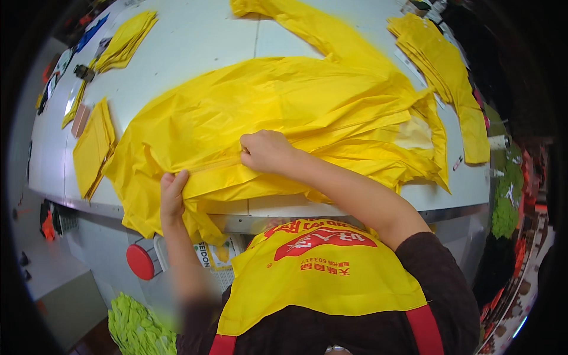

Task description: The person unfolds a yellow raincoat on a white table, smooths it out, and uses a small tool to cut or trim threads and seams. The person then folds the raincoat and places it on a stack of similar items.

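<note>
A yellow jacket (236, 100) of thin, shiny fabric lies crumpled across the white table, one sleeve stretched toward the far side. Near the table's front edge, my left hand (173, 198) is closed on the jacket's fabric, thumb uppermost. My right hand (267, 151) makes a fist on a long seam or strip of the same jacket, to the right of the left hand. Between the two hands that strip runs fairly straight. What lies inside the right fist is hidden. Part of the jacket hangs over the front edge beside my left forearm.
Folded yellow pieces lie in stacks at the left (94, 148), far left (127, 41) and right (438, 65) of the white table (201, 35). Below the front edge are a red round stool (140, 262) and a lime-green cloth heap (133, 325). A small dark object (84, 73) sits far left.
</note>
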Tool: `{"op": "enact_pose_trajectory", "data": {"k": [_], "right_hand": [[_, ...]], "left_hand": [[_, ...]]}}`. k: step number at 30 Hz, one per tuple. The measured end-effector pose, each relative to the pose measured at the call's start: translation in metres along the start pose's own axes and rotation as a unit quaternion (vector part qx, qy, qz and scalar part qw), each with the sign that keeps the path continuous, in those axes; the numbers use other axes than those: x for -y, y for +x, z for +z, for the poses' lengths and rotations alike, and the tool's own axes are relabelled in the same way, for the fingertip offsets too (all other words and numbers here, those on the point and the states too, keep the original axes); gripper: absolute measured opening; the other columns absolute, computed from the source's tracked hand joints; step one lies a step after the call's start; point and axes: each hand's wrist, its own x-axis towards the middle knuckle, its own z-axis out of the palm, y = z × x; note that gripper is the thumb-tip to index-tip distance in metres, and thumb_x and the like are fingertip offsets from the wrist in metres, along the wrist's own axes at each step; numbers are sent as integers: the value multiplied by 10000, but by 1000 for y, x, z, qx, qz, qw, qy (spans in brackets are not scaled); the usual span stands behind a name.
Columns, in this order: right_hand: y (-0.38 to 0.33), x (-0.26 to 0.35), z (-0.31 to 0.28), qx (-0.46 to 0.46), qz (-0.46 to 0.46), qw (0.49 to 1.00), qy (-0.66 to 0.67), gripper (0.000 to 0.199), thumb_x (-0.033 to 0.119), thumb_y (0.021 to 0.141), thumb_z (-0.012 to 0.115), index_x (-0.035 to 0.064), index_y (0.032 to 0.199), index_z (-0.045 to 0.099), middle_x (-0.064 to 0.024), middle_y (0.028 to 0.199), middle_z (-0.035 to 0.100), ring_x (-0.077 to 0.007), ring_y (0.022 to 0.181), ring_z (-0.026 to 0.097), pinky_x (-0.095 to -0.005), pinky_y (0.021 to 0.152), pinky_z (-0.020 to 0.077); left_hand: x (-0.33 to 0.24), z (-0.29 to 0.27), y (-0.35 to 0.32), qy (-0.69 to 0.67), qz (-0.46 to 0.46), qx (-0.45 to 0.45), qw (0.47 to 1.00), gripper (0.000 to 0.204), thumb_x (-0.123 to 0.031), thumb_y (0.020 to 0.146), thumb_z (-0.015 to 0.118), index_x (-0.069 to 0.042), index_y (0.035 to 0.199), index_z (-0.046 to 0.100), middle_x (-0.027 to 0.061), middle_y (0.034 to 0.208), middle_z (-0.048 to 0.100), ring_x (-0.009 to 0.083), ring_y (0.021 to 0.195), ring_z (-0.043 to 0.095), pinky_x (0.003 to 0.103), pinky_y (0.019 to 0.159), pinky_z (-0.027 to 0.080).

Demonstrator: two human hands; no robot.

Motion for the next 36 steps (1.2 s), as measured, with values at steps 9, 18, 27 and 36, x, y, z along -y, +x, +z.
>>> {"op": "enact_pose_trajectory", "data": {"k": [9, 18, 27, 36], "right_hand": [[-112, -180, -121, -53, 277, 958, 41, 162, 193, 718, 568, 39, 741, 615, -60, 676, 601, -149, 607, 541, -297, 561, 438], [-243, -313, -165, -206, 363, 900, -129, 208, 225, 717, 600, 21, 758, 618, -131, 737, 631, -276, 686, 596, -356, 626, 462], [-228, -248, -187, -175, 377, 899, -139, 208, 213, 754, 585, 18, 823, 609, -150, 817, 627, -309, 763, 586, -392, 696, 460], [-210, -250, -187, 53, 161, 950, -264, 164, 113, 721, 537, 17, 831, 611, -172, 904, 625, -344, 871, 570, -402, 775, 444]], "left_hand": [[29, -38, 14, 81, 16, -76, 994, 188, -81, 844, 598, 28, 997, 591, 69, 971, 628, 120, 826, 590, 235, 732, 467], [71, -54, 67, 229, 111, -115, 960, 184, -89, 839, 613, 4, 998, 613, 27, 929, 629, 94, 793, 557, 232, 705, 441], [0, -26, 73, 670, -98, -204, 707, 315, -284, 820, 607, 11, 924, 642, 163, 887, 656, 276, 804, 623, 348, 703, 474], [12, 316, 77, 423, 341, 194, 817, 361, -240, 791, 637, -74, 1108, 578, 162, 1075, 598, 314, 1027, 544, 369, 890, 427]]}}
